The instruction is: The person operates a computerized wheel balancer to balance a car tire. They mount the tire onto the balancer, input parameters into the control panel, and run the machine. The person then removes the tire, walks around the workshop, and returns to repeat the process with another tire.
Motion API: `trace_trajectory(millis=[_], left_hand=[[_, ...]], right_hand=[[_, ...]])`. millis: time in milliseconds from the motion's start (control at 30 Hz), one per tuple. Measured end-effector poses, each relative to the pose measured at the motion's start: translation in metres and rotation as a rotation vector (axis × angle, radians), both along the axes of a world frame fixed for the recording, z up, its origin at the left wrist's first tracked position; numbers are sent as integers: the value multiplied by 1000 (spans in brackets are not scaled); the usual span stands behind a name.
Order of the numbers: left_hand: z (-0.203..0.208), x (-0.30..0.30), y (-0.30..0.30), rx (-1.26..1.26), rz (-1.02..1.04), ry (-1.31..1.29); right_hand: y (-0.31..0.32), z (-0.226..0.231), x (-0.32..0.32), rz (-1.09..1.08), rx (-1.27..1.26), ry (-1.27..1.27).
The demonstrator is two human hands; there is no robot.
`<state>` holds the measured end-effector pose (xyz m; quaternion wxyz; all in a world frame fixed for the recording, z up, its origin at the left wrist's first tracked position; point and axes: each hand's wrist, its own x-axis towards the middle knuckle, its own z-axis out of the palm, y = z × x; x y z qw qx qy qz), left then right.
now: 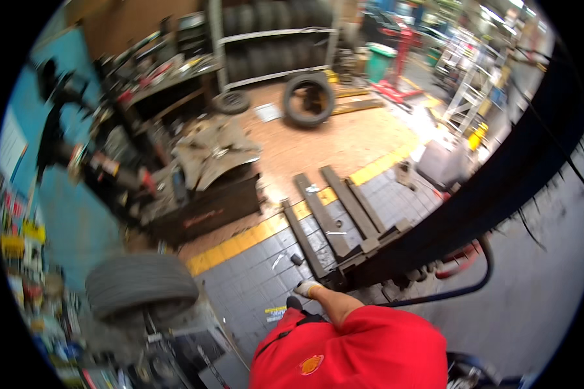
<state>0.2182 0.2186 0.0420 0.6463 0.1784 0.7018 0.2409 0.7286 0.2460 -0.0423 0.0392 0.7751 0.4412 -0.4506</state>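
Observation:
My right hand (309,289), in a whitish glove, hangs low in front of my red shirt (383,353), near the end of a set of long flat metal bars (324,217). No object shows in it; its fingers are too small and blurred to tell whether they are closed. A small dark cylinder (296,259) lies on the grey tiles just beyond it. My dark shoe (294,303) shows below the glove. My left hand is out of sight.
A tyre-changing machine (217,152) stands ahead left, a mounted tyre (141,285) near left. Another tyre (308,100) stands near the tyre rack (276,34). A dark lift column (474,168) crosses the right. A yellow line (240,241) marks the floor.

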Motion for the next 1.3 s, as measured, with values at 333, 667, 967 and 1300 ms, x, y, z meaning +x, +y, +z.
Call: trace_trajectory(millis=[333,667,967,1300], left_hand=[[-15,-93,-238,-278,361,-144],[-28,-98,-196,-252,5,7],[-6,-35,-80,-154,-578,383],[295,143,201,1493,-172,1529]], right_hand=[[-41,-137,69,-203,141,176],[-51,-136,108,95,58,116],[-29,-24,99,-304,20,121],[-2,-69,164,-274,148,99]])
